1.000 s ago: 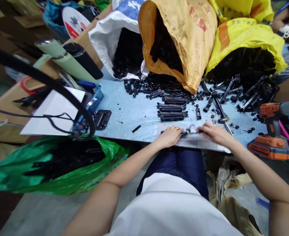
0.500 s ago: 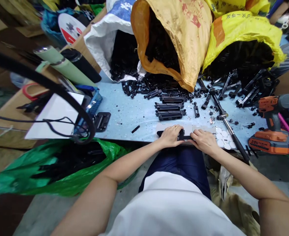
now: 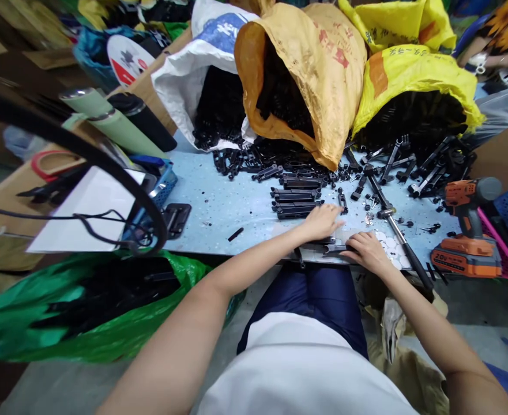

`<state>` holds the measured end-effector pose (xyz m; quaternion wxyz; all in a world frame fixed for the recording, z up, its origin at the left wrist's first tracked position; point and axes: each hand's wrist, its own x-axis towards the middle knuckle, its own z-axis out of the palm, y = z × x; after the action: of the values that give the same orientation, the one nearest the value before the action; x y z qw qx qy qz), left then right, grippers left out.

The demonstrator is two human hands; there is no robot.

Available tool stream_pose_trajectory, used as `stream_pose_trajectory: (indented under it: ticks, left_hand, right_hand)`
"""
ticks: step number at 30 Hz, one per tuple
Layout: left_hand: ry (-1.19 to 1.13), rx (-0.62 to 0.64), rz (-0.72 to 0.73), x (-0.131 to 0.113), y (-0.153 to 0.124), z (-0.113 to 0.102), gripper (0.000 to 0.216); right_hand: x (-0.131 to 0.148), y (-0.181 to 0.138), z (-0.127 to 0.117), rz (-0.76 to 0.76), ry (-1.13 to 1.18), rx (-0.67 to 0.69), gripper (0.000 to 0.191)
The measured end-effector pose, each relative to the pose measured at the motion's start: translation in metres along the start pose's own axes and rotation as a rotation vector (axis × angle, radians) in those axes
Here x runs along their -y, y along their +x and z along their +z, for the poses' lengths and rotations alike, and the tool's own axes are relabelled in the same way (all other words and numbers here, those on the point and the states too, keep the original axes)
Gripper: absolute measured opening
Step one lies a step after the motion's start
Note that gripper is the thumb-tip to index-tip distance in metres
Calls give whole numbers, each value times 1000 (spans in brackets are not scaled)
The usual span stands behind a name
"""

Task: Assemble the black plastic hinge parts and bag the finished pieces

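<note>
My left hand (image 3: 323, 222) reaches forward over the pale blue table (image 3: 219, 207), fingers stretched out, right beside a stack of long black plastic parts (image 3: 297, 203). It holds nothing. My right hand (image 3: 366, 251) rests at the table's near edge, fingers curled on one black plastic part (image 3: 332, 248) that lies flat there. Small white round pads (image 3: 387, 243) lie just right of that hand.
A hammer (image 3: 394, 226) and an orange cordless drill (image 3: 467, 230) lie to the right. White (image 3: 193, 63), orange (image 3: 323, 69) and yellow (image 3: 413, 72) sacks spill black parts at the back. A green bag (image 3: 85, 311) sits low left, a blue basket (image 3: 165, 181) beside it. Another person's arm (image 3: 491, 55) shows top right.
My left hand has let go of the black part at the table edge and moved forward to the stack. My right hand stayed on that part.
</note>
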<state>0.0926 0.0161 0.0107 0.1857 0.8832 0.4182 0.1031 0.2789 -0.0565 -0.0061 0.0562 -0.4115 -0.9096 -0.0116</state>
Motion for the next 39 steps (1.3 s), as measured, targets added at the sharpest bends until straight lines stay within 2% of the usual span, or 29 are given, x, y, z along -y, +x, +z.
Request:
stream_pose_trajectory:
  ticks: [3,6,9,11,12,14,16,17,19,21,23,26,29,31,33,36,39]
  left_hand:
    - [38,-13,-84,-10,54,-8,29]
    - [60,33,68,-30,89,1,30]
    - [59,46,194,-52,103,19,25]
    - [50,60,161,-62,107,29,25]
    - [46,73,132,-64,108,32,25]
    - [42,88,81,-64,106,32,24]
    - [-29,42,24,-57,96,26,21]
    - [-102,-14,-8,-51,86,21,20]
    - [-317,-171,-88,-34,57,9,17]
    - [-568,-322,-205,-12,20,-2,13]
    - [-876,-423,-394,12,-19,-9,12]
    - [-1263,-482,-640,37,-69,-10,22]
    - [-1466,-462,-754,45,-94,-3,27]
    - [-1508,-466,-770,42,-99,1,28]
    - [-1496,-474,-760,39,-97,4,27]
    - [-1404,-423,-725,37,-93,6,25]
    - [-1186,-394,-700,42,-90,9,25]
  right_hand:
    - [1,-14,8,63,62,-13,35]
    - [9,-20,14,127,118,-6,33]
    - [12,-22,15,139,155,-1,33]
    - [3,-26,11,180,154,-36,34]
    - [-6,-29,6,256,132,-79,35]
    - [-33,-36,-3,515,33,-188,36]
    - [-65,-44,-11,794,-94,-242,35]
    - [-80,-47,-14,879,-137,-216,33]
    - [-103,-51,-14,944,-143,-67,32]
    - [-115,-53,-12,944,-98,91,33]
    - [-117,-53,-9,941,-62,129,29]
    - [-107,-49,-13,902,2,-53,22]
    - [-88,-36,-23,752,130,-255,24]
    - [-70,-22,-31,638,220,-310,26]
    - [-50,-8,-36,554,298,-303,27]
    - [-25,8,-38,428,389,-223,27]
    - [-8,18,-37,283,433,-80,21]
